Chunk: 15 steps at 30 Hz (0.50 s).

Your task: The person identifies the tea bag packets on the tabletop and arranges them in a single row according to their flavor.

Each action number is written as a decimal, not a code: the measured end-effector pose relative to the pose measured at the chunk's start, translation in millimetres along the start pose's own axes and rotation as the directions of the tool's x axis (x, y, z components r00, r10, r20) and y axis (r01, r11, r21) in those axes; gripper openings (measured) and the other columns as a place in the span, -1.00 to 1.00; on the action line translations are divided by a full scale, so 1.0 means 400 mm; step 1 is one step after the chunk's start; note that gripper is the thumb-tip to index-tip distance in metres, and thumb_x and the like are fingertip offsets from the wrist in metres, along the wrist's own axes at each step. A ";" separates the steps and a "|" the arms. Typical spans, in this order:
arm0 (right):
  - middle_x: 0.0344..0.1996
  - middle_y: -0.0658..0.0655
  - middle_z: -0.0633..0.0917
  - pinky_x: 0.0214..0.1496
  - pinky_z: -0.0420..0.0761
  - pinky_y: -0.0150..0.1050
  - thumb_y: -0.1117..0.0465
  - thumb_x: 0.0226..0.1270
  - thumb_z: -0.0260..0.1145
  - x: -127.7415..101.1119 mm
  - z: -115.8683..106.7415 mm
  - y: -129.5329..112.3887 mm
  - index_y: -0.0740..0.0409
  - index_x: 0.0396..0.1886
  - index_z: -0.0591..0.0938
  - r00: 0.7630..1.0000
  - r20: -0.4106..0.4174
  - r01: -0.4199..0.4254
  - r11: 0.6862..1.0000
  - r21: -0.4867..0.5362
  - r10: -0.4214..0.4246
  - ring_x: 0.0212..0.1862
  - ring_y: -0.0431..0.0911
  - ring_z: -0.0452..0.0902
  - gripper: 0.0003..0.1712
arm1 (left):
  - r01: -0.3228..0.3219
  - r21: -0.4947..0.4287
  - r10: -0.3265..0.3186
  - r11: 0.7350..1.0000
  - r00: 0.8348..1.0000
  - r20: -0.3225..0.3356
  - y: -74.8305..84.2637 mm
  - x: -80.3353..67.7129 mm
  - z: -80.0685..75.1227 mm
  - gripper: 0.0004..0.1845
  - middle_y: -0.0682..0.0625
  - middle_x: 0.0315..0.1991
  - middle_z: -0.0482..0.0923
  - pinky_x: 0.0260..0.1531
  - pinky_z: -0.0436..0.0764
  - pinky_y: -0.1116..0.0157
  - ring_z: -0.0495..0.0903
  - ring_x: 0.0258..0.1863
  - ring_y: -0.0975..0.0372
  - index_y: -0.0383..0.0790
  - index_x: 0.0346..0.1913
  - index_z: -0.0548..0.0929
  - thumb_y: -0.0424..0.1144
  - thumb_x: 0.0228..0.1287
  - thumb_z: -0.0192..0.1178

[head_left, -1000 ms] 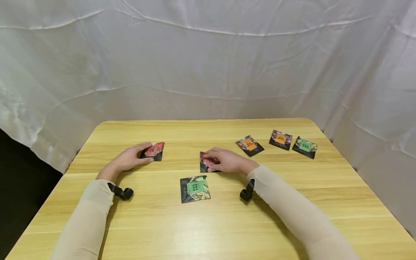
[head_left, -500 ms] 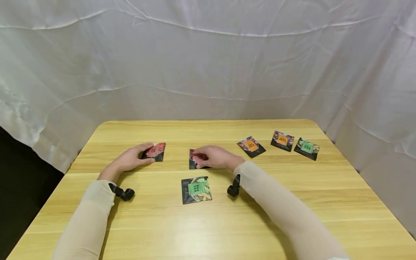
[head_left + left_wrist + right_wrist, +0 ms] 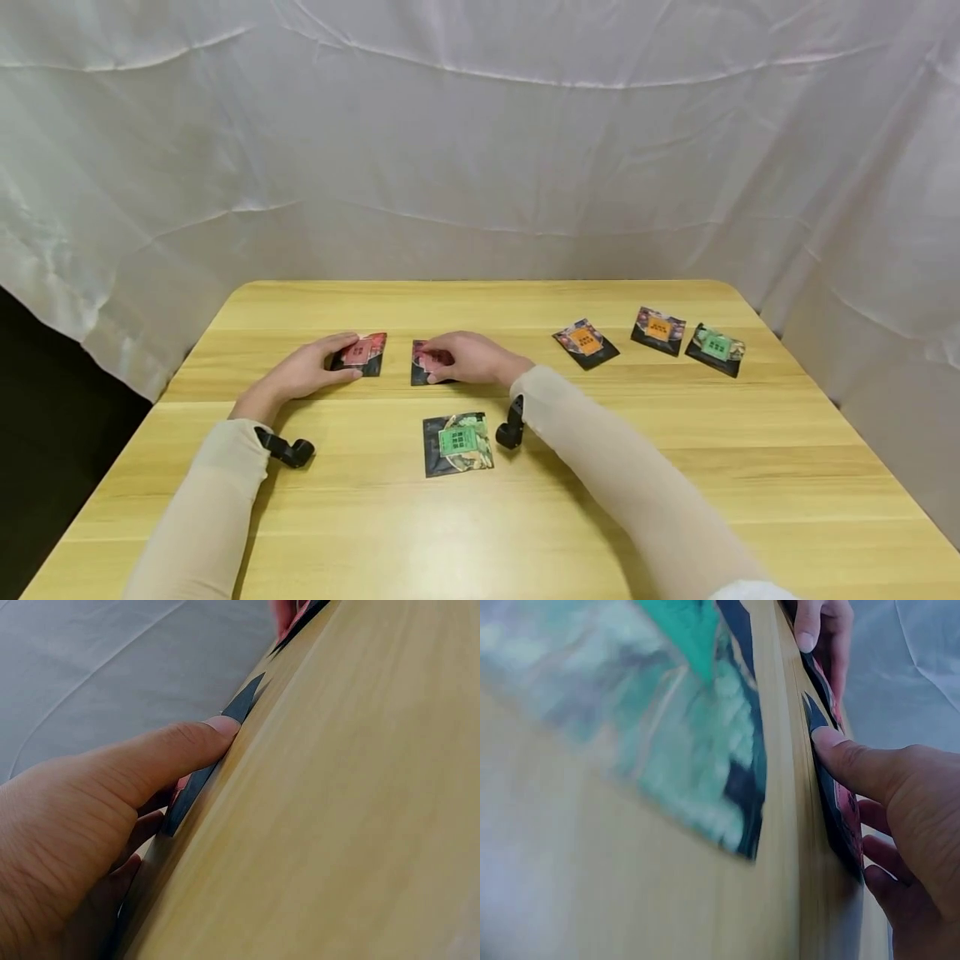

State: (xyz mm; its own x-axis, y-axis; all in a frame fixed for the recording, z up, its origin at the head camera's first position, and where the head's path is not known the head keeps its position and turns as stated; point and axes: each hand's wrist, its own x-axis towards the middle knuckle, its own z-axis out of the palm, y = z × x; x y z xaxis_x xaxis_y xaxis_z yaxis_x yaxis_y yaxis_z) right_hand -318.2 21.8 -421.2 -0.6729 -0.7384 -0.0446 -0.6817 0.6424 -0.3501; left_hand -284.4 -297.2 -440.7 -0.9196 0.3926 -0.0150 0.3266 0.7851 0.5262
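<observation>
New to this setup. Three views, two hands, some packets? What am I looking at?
No robot: a person works with bare hands. The wide picture comes from a camera on the head; the two close-ups come from the black cameras strapped to each wrist. On the table lie six small packets. The left hand grips a red packet; the right hand grips another red packet beside it. A green packet lies nearer the person. Two orange packets and another green one lie at far right.
</observation>
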 end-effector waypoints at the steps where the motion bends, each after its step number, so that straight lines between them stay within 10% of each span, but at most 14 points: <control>1: 0.26 0.00 0.54 0.32 0.38 -0.22 -0.19 0.31 0.31 0.008 0.001 -0.004 -0.02 0.40 0.45 1.000 -0.001 -0.007 1.000 0.004 0.007 0.20 -0.16 0.46 -0.27 | 0.002 -0.003 -0.002 1.000 1.000 -0.001 -0.001 0.001 0.001 -0.06 -0.29 0.48 0.09 0.32 0.13 -0.22 0.09 0.42 -0.22 -0.22 0.52 0.19 0.27 0.25 0.22; 15: 0.40 -0.01 0.39 0.42 0.25 -0.17 -0.21 0.35 0.25 0.083 0.017 -0.054 -0.07 0.45 0.38 0.997 0.008 -0.074 0.997 -0.017 0.074 0.41 -0.08 0.26 -0.26 | -0.011 0.004 0.011 1.000 1.000 -0.008 0.004 -0.003 0.001 -0.09 -0.30 0.47 0.10 0.32 0.14 -0.21 0.10 0.42 -0.22 -0.24 0.51 0.20 0.21 0.27 0.23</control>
State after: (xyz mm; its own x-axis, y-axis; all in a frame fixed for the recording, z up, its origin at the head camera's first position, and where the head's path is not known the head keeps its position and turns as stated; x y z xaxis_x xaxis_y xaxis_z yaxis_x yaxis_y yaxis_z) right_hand -323.7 -17.9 -421.4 -0.7196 -0.6900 -0.0777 -0.6346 0.6990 -0.3298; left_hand -282.8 -296.0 -440.2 -0.9176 0.3975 -0.0024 0.3376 0.7824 0.5233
